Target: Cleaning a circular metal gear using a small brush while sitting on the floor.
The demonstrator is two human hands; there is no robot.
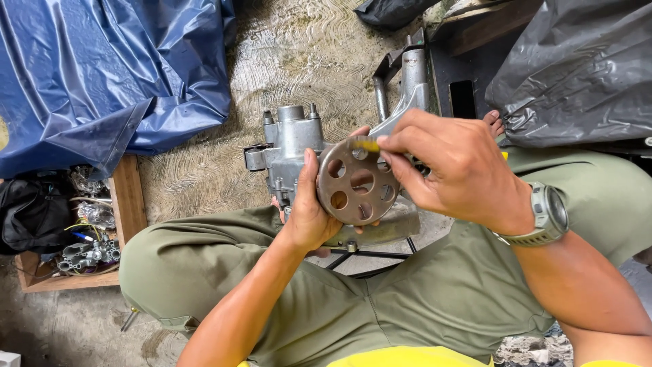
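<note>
A round metal disc (358, 181) pierced with circular holes is sitting at the centre of the scene, held upright just in front of a grey cast-metal engine part (293, 151) above the lap of a person seated on the floor. The left hand (309, 211) is cupping the disc from below and from its left edge, thumb lying up along the rim, its grip pressed together on the disc. The right hand (454, 170), a grey wristwatch (547, 215) showing on its wrist, is reaching in from the right, its fingertips pinching a small yellow piece (365, 145) against the disc's upper rim. The person's olive-green trousers (380, 299) are filling the lower half of the view, knees spread wide. Behind the engine part, a rough concrete floor (299, 54) is stretching away. A blue tarpaulin (109, 75) is lying crumpled at upper left, with a wooden tray (129, 197) of loose metal parts and wires just below it. A black plastic sheet (577, 68) is draping at upper right.
</note>
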